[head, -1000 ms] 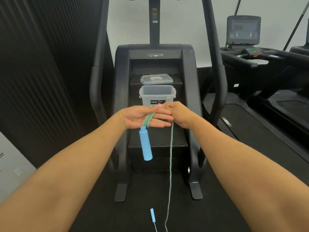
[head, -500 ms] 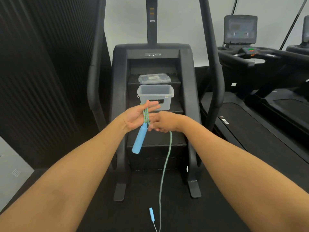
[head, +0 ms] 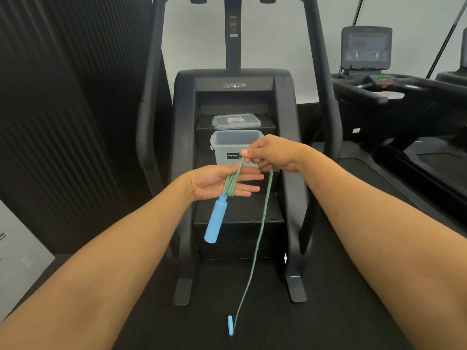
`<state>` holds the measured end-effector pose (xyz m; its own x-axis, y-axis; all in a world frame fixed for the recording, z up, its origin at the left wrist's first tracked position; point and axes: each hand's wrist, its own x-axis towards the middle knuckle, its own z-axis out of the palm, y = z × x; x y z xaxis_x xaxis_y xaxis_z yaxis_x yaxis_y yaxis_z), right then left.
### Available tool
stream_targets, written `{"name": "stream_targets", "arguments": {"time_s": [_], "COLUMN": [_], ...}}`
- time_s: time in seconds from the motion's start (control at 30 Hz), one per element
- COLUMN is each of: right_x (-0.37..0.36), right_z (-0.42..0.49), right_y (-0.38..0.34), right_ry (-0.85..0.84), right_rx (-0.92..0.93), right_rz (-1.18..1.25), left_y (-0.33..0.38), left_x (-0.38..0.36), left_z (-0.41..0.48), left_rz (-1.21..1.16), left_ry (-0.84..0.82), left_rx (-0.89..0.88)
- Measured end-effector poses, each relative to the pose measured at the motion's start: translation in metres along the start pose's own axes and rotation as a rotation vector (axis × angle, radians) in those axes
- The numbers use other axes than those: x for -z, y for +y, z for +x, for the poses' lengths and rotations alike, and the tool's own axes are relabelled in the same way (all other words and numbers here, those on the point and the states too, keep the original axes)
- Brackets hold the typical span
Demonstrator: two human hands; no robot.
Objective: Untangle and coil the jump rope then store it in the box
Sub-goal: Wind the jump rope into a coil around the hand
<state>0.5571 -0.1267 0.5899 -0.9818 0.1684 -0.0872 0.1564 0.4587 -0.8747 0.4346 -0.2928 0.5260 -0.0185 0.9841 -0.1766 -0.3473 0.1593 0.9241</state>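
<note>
While the left hand (head: 222,181) lies palm-up with fingers spread flat, we see several turns of the green-blue jump rope (head: 262,223) wound across the fingers, and the near blue handle (head: 214,219) hangs below the palm. We note that the right hand (head: 270,155) pinches the rope between thumb and fingertips just above the left hand's fingers, with the free length dropping to the floor, where the far blue handle (head: 230,325) lies. We judge the main hazard to be slippage: because the left fingers are open and not clamped, the turns could slide off the fingertips, helped by the hanging handle's weight. We also expect the trailing handle could snag on the stair climber's foot (head: 295,289) as the rope is drawn up. We find the open clear box (head: 236,150) directly beyond the hands on a step, its lid (head: 236,121) one step higher; the side rails narrow the approach, but the box mouth is unobstructed.
</note>
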Motion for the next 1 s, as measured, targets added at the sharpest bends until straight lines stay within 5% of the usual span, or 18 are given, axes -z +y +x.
{"name": "stream_targets", "arguments": {"time_s": [0.27,0.47,0.6,0.83,1.0], "right_x": [-0.002,-0.040,-0.060,-0.090,-0.089], "right_z": [-0.002,0.006,0.006,0.013,0.008], "right_y": [0.020,0.054,0.072,0.078,0.078], "right_ry": [0.108,0.147,0.173,0.150,0.024], "right_rx": [0.059,0.050,-0.026,-0.149,-0.233], "right_rz": [0.078,0.754,0.835,0.712,0.329], "left_y": [0.004,0.013,0.008,-0.008,-0.019], "left_x": [-0.010,-0.014,-0.013,-0.004,0.014], "left_z": [0.000,0.004,0.005,0.016,0.017], "left_rz": [-0.117,-0.141,-0.155,-0.052,0.045], "left_ry": [-0.083,-0.063,-0.007,0.180,0.346], "left_rx": [0.023,-0.049,-0.063,-0.256,-0.196]}}
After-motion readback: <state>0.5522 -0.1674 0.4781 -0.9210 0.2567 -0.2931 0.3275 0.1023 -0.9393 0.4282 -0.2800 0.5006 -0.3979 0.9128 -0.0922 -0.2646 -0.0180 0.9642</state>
